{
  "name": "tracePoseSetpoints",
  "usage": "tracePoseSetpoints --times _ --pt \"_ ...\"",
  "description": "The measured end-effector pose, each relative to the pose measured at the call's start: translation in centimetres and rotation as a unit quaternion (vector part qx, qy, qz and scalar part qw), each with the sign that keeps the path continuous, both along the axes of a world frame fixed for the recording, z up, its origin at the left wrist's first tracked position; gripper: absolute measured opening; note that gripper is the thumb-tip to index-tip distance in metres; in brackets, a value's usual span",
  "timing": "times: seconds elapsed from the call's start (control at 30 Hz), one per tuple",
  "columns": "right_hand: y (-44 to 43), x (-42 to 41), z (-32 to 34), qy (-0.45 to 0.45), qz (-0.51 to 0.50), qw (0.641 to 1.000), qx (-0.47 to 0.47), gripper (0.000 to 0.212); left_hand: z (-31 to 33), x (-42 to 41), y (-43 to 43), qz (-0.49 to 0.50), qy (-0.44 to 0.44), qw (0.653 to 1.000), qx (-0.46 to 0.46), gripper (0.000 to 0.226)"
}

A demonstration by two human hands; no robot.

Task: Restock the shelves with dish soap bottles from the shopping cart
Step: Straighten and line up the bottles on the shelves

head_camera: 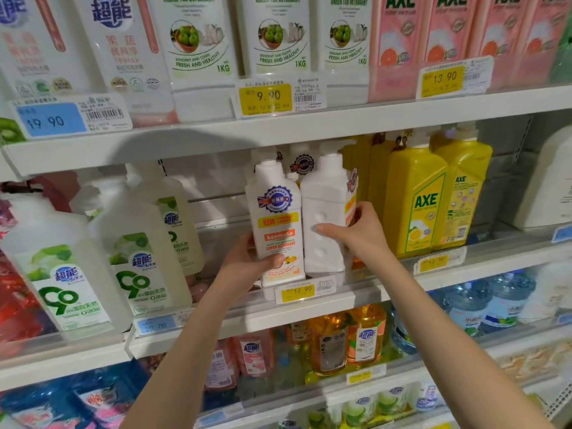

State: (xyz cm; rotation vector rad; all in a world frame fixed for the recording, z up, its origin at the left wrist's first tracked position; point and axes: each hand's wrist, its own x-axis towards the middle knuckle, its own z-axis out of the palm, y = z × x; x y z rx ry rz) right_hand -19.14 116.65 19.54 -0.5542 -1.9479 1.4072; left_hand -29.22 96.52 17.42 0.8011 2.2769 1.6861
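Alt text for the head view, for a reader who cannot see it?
A person's left hand grips a white Ksemake lemon detergent bottle and the right hand grips a second white bottle, turned side-on, both standing together at the shelf front. Yellow AXE bottles stand right of them.

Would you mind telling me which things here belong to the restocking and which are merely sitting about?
Job: left hand gripping the ksemake bottle; right hand gripping the white bottle, turned side-on beside it; middle shelf.
Sitting about: yellow AXE bottles, pink AXE bottles, green tea detergent bottles, orange bottles below.
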Motion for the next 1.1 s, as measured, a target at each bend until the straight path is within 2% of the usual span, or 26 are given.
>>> tracePoseSetpoints --times 0.07,0.13,0.27,0.43,0.53,0.63,0.7,0.83,1.0,1.1 --pt "-0.4 -0.1 -0.3 -0.006 -0.055 0.997 0.054 0.081 0.0 0.1 0.1 0.005 0.006 1.0 -0.008 0.054" --pt "-0.4 0.4 -0.5 -0.044 -0.038 0.992 0.114 0.088 0.0 0.1 0.3 0.007 0.004 1.0 -0.004 0.05" --pt "0.1 2.1 -0.2 -0.064 0.06 0.992 0.092 0.056 0.2 0.1 0.6 -0.005 0.0 1.0 -0.005 0.045" --pt "0.8 2.5 -0.6 -0.04 0.107 0.989 0.091 0.039 -0.2 -0.2 1.2 -0.013 -0.012 1.0 -0.003 0.038" --pt "1.2 2.4 0.1 -0.057 0.164 0.983 0.065 0.03 -0.3 -0.3 1.2 -0.012 -0.015 1.0 -0.003 0.039" --pt "1.8 1.8 0.9 -0.079 0.245 0.966 0.015 0.036 -0.2 -0.4 1.3 -0.009 -0.009 1.0 -0.011 0.041" --pt "2.3 1.3 0.9 -0.086 0.26 0.962 0.012 0.047 -0.2 -0.3 1.3 -0.008 -0.008 1.0 -0.012 0.041" --pt "2.2 0.9 0.3 -0.073 0.246 0.966 0.017 0.052 -0.1 0.2 1.3 -0.003 -0.007 1.0 -0.012 0.039" --pt "1.9 0.9 -0.1 -0.064 0.214 0.975 0.024 0.044 0.0 0.3 1.0 0.001 -0.002 1.0 -0.028 0.04" --pt "1.8 1.0 0.1 -0.078 0.207 0.975 0.03 0.05 0.2 0.5 0.8 0.003 0.004 0.999 -0.037 0.044"
